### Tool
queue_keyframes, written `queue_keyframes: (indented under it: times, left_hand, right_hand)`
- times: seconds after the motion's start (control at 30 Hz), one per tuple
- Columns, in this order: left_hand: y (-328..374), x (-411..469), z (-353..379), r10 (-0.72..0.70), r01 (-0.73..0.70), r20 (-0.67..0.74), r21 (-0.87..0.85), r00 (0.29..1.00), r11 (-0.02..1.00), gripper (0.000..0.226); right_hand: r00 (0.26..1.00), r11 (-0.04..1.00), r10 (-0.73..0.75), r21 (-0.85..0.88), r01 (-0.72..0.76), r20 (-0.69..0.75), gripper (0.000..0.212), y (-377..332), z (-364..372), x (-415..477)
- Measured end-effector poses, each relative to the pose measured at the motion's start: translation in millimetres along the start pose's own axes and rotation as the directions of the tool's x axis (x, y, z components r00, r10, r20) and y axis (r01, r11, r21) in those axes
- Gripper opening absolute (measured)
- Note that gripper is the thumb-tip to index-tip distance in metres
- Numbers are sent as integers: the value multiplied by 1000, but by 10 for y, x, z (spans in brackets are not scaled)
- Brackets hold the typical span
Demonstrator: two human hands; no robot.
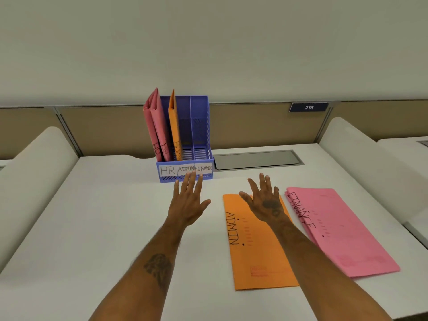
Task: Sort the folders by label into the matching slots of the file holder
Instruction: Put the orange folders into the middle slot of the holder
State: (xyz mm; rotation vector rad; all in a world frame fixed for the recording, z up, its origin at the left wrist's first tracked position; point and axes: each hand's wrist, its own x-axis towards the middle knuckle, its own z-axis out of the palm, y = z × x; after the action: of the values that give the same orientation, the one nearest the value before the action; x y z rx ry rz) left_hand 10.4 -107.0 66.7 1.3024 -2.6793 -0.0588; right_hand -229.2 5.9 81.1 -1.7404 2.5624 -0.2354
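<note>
Pale plain wall (pixel 208 42) is filling the top half of the view. White table (pixel 104 216) is taking up the lower half and carrying everything. Tan partition (pixel 104 130) is running along the back edge of the table. White curved side dividers are closing off the bay, one on the left (pixel 34 163) and one on the right (pixel 361 158).

Pink FINANCE folders (pixel 342 228), a stack of at least two, are lying flat on the right of the table. Orange ADMIN folder (pixel 259 251) is lying flat just left of them, not touching.

Purple file holder (pixel 199 126) is standing upright at the back centre, against the partition, with front labels reading HR, ADMIN, FINANCE from left to right. Two red-pink HR folders (pixel 155 121) are standing in its left slot. One orange folder (pixel 173 126) is standing in the middle slot. The right slot is showing only its purple mesh.

Grey hatch (pixel 254 159) is sitting flush in the table right of the holder.

Left hand (pixel 188 205) is reaching forward with fingers (pixel 192 181) straight and spread, gripping nothing, tips just in front of the holder's labels; contact unclear. Right hand (pixel 264 202) is hanging over the top end of the ADMIN folder with fingers (pixel 261 184) straight and spread, gripping nothing; contact unclear.

Dark plate (pixel 309 107) reading 216 is sitting on the partition's top edge.
</note>
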Motion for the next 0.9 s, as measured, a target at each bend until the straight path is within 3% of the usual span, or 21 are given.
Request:
queue_keyframes:
  times: [0.37, 0.6, 0.73, 0.83, 0.9]
  left_hand:
    - [909, -168, 440, -95, 95, 98, 2, 991, 995, 83]
    - [1282, -355, 734, -146, 178, 243, -114, 959, 977, 81]
    - [1369, -412, 873, -160, 205, 340, -103, 927, 973, 82]
    - [1464, -412, 935, -224, 285, 349, -132, 910, 949, 82]
    - [1522, -417, 968, -339, 408, 335, -159, 879, 899, 78]
  right_hand:
    - [986, 999, -38, 17, 36, 162, 73, 950, 375, -321]
    - [939, 993, 51, 86, -85, 339, 84, 1250, 682, -556]
    - [922, 985, 87, 107, -137, 377, 78, 1351, 851, -629]
    - [916, 980, 148, 72, -188, 374, 76, 1417, 929, -648]
    - [914, 973, 193, 52, -226, 356, 73, 1429, 976, -657]
